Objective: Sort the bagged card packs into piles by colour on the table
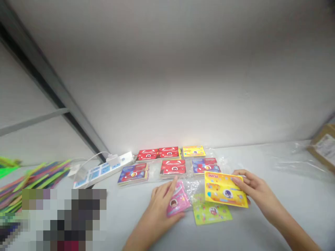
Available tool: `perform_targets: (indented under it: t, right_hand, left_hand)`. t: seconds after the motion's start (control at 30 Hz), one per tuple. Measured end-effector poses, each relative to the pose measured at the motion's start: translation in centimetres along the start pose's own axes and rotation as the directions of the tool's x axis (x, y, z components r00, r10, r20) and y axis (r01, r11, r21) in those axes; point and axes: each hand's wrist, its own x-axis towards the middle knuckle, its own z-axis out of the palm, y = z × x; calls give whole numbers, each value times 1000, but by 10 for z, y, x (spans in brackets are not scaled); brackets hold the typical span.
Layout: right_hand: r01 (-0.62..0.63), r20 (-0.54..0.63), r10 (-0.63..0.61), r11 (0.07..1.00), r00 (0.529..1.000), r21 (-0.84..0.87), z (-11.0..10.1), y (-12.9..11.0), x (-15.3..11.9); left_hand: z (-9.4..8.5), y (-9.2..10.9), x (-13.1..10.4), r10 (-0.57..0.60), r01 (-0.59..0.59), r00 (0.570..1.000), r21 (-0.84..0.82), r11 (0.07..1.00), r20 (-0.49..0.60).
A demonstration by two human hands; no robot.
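My right hand (255, 188) pinches the right edge of a yellow card packet (226, 191) printed "PLANE", holding it tilted above the table. Below it lies a green card packet (211, 212), partly covered by the yellow one. My left hand (161, 202) is closed around a pink card packet (180, 198), thumb along the near edge and index finger at the far edge. Crumpled clear plastic (192, 188) shows just right of the pink packet. Whether the pink packet sits inside that plastic, I cannot tell.
Behind my hands stand stacks of red cards (172, 167), blue-and-red cards (133, 173) and yellow cards (193, 151), some on clear plastic. A white power strip (104, 169) with a plugged charger lies left. Colourful strips (34, 184) lie far left; a cardboard box (324, 146) sits far right.
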Motion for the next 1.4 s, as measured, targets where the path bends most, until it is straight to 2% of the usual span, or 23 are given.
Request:
perform_targets:
  t: [0.13, 0.27, 0.43, 0.57, 0.67, 0.83, 0.9, 0.97, 1.1, 1.27, 1.33, 1.4]
  right_hand:
    - [-48, -8, 49, 993, 999, 103, 5, 7, 2]
    - [-63, -15, 63, 998, 998, 26, 14, 17, 5]
    - [-85, 89, 75, 990, 993, 115, 24, 19, 1]
    - [-105, 94, 90, 980, 992, 171, 32, 14, -2]
    - [-148, 151, 114, 961, 982, 235, 40, 12, -2]
    - [-182, 254, 113, 946, 961, 268, 53, 22, -2]
    - [-128, 271, 77, 976, 959, 177, 54, 25, -4]
    - [-14, 307, 10, 1000, 952, 12, 52, 25, -7]
    - [222, 458, -83, 940, 885, -259, 47, 19, -14]
    - [322, 596, -105, 907, 796, -272, 39, 12, -18]
    - [340, 594, -107, 893, 797, -296, 34, 10, -16]
    - [340, 536, -97, 862, 839, -376, 28, 8, -11]
  left_hand:
    - [5, 3, -1, 44, -44, 998, 17, 999, 34]
    - [8, 9, -2, 65, -66, 996, 18, 998, 57]
    - [9, 17, -3, 65, -65, 993, -1, 998, 100]
    - [9, 18, -4, 72, -70, 989, -18, 997, 132]
    - [9, 19, -5, 66, -62, 985, -32, 998, 157]
    - [9, 22, -5, 36, -24, 980, -64, 998, 194]
    - [9, 25, -5, 49, -35, 977, -73, 997, 205]
    - [10, 26, -6, 45, -32, 978, -66, 997, 205]
    - [10, 29, -5, 27, -17, 976, -45, 999, 215]
    - [12, 34, -5, 116, -99, 966, -83, 992, 233]
    - [13, 34, -6, 123, -104, 963, -91, 990, 239]
    - [14, 30, -7, 117, -100, 970, -90, 991, 212]
